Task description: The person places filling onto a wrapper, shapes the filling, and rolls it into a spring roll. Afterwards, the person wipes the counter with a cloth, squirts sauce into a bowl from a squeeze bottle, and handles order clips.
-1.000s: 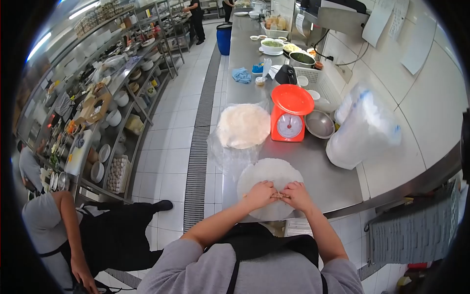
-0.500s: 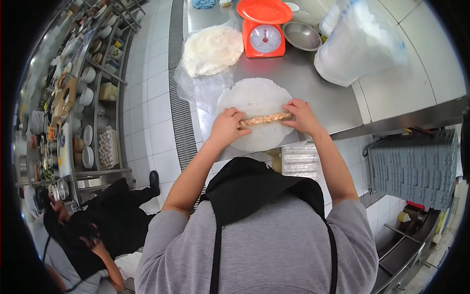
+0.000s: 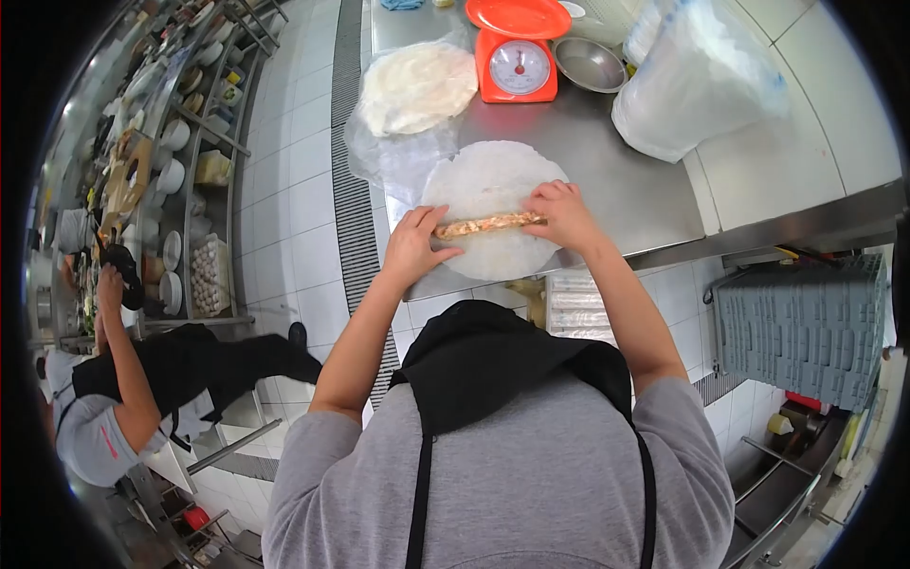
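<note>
Touching, not clasping, one filling strip (image 3: 487,225) at both ends, two half-open hands (image 3: 411,248) reach over one round sheet (image 3: 493,171).

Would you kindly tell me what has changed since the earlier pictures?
The left hand and right hand, close together a second ago, have moved apart sideways to opposite ends of the filling, which now shows as a long strip across the round sheet. The red scale, metal bowl and white plastic bag stayed in place.
</note>
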